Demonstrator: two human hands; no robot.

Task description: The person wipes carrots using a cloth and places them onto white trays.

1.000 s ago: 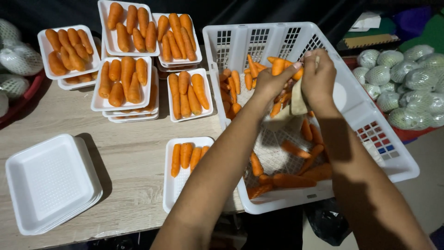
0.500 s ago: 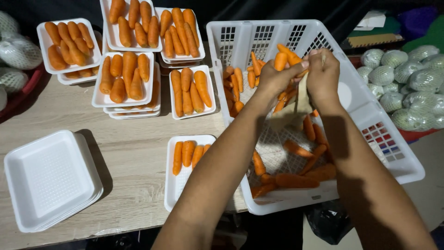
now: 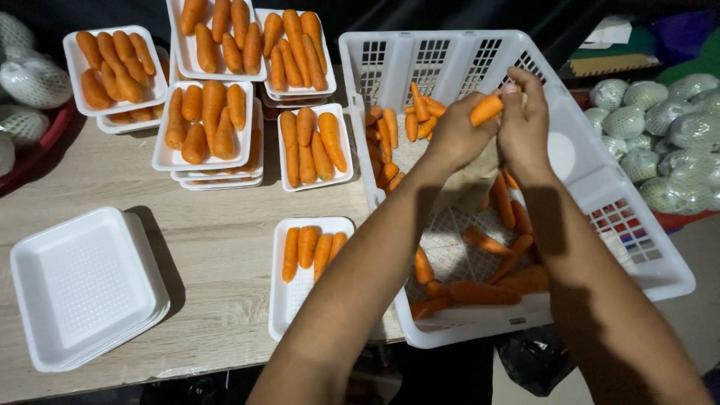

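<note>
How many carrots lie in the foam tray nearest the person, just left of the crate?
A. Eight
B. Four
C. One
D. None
B: the tray beside the crate holds four carrots side by side at its far end, the near half bare.

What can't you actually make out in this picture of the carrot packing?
- Head view: most of the carrot is hidden inside the left hand and right hand; its length cannot be told.
- The near end of the half-filled tray is covered by the left forearm.
- The basket floor is partly hidden by both arms.
- The netted round produce is cut off by the right edge; its kind is unclear.
</note>
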